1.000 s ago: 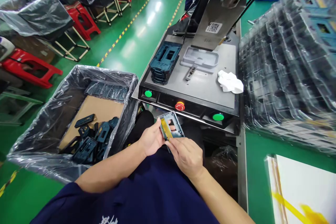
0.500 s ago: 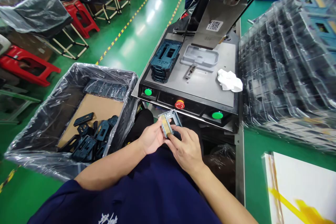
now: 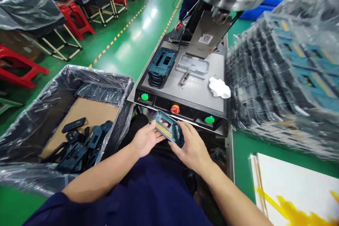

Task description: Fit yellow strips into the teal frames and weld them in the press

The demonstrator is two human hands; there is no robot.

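Both my hands hold one small dark blue plastic frame part (image 3: pixel 167 129) with a yellow strip across it, just below the front edge of the press machine. My left hand (image 3: pixel 144 139) grips its left end, fingers curled round it. My right hand (image 3: pixel 191 147) grips its right end from beneath and behind. A stack of similar blue frames (image 3: pixel 160 67) sits on the machine's metal plate (image 3: pixel 201 91), beside a grey fixture nest (image 3: pixel 192 64).
A plastic-lined box (image 3: pixel 34 127) with several loose blue parts (image 3: pixel 79 146) stands at my left. Stacked clear trays of parts (image 3: pixel 286 74) fill the right. A white cloth (image 3: pixel 219 88) lies on the plate; green buttons (image 3: pixel 144 96) and a red stop button (image 3: pixel 174 109) line the front. White sheets (image 3: pixel 296 187) lie lower right.
The part has been turned in my hands: it lay upright showing a grey face, now it lies sideways showing its dark blue face. The camera view shifted slightly right.
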